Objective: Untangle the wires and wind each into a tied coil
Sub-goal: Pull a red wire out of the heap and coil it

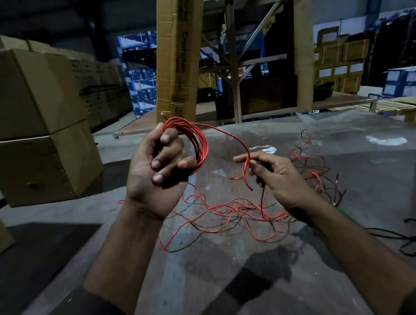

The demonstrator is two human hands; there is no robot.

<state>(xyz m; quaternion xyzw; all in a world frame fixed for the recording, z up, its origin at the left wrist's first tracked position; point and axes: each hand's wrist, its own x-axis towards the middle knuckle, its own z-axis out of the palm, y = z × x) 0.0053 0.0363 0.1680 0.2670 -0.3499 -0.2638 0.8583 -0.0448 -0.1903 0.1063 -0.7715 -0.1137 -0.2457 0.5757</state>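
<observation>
A red wire coil (196, 143) is gripped in the left hand (155, 170), fingers curled through its loops so the turns are kept together above the concrete floor (215, 285). The coil's free tail (242, 151) is pinched by the right hand (275, 176), judged ready for binding the coil. A tangle of red and black wires (246, 212) is left on the floor beneath both hands, well clear of the cardboard boxes (26, 125) at the floor's left edge

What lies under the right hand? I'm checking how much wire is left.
Tangled red and black wires on the floor; the right hand hides part of them.
</observation>
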